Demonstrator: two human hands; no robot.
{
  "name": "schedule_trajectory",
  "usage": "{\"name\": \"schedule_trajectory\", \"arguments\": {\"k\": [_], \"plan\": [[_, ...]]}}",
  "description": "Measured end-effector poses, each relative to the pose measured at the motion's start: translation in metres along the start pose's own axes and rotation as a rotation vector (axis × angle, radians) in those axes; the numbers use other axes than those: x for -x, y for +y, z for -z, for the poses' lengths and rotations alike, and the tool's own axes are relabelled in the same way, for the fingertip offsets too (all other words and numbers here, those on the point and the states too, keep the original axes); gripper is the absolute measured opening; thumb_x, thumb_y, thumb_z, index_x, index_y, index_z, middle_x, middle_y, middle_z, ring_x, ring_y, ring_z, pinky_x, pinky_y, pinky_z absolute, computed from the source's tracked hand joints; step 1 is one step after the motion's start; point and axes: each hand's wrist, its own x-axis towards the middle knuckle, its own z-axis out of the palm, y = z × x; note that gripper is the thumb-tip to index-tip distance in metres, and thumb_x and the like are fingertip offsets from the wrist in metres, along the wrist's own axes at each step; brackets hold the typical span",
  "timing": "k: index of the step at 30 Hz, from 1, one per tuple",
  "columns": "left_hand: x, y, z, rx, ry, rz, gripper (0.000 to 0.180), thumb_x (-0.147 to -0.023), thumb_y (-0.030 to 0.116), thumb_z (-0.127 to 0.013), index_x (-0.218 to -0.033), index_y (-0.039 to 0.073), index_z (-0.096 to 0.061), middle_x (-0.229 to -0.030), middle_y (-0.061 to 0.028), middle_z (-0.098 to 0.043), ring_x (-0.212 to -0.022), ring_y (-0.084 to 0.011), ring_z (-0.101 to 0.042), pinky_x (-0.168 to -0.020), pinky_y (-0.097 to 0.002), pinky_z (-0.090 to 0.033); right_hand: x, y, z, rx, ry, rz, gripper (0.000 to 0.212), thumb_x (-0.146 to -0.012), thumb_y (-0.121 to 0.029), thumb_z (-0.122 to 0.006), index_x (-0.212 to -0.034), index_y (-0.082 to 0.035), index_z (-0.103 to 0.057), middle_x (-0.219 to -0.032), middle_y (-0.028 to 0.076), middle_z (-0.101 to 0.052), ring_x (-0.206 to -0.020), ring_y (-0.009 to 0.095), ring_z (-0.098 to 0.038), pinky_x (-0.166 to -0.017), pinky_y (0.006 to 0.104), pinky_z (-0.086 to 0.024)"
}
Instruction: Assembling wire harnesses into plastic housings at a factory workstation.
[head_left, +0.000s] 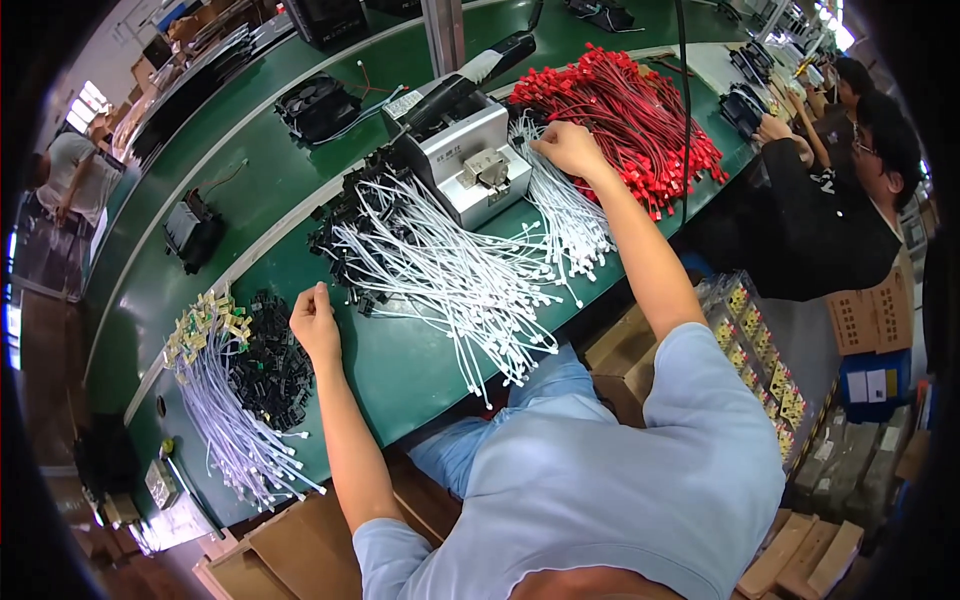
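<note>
My left hand (317,322) is closed, fingertips together, just above the table beside a heap of small black plastic housings (275,370); what it holds, if anything, is hidden. My right hand (572,150) reaches to the far end of a bundle of white cables (572,215), right of the silver bench machine (470,165). Its fingers are pinched, and I cannot make out what is between them. Left of and before the machine lies a larger pile of white cables (450,260) with black ends. Cables with yellow-green connector boards (210,325) lie at the far left.
A large heap of red cables (630,125) sits right of the machine. Beyond the table strip runs a green conveyor (255,190) carrying black fans (315,105) and a black block (190,230). A person in black (830,210) sits at right. Cardboard boxes (300,545) stand below the table.
</note>
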Motion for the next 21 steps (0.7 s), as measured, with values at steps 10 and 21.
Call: {"name": "schedule_trajectory", "arguments": {"k": [10,21], "plan": [[0.003,0.025,-0.002,-0.267,0.039,-0.041,0.026,-0.086,0.024,-0.069,-0.087,-0.001,-0.069,-0.077,-0.0160,-0.068,-0.069,-0.0159,-0.063,-0.066,-0.0326,-0.050,-0.026,-0.003,-0.014,0.079,0.046,0.295,0.031,-0.086,-0.022,-0.056,-0.108,-0.001,-0.063,-0.100,0.026,-0.065,-0.097,0.042,-0.063,-0.082,0.0502,-0.048],[0.006,0.005,0.002,-0.032,0.048,-0.072,0.020,-0.086,0.019,-0.068,-0.083,-0.001,-0.067,-0.064,-0.0114,-0.063,-0.055,-0.0150,-0.057,-0.055,-0.0309,-0.045,-0.041,0.032,-0.010,-0.577,0.187,0.198,0.016,-0.096,-0.015,-0.057,-0.102,-0.001,-0.060,-0.075,0.001,-0.059,-0.063,0.007,-0.056,-0.057,0.0223,-0.047]]}}
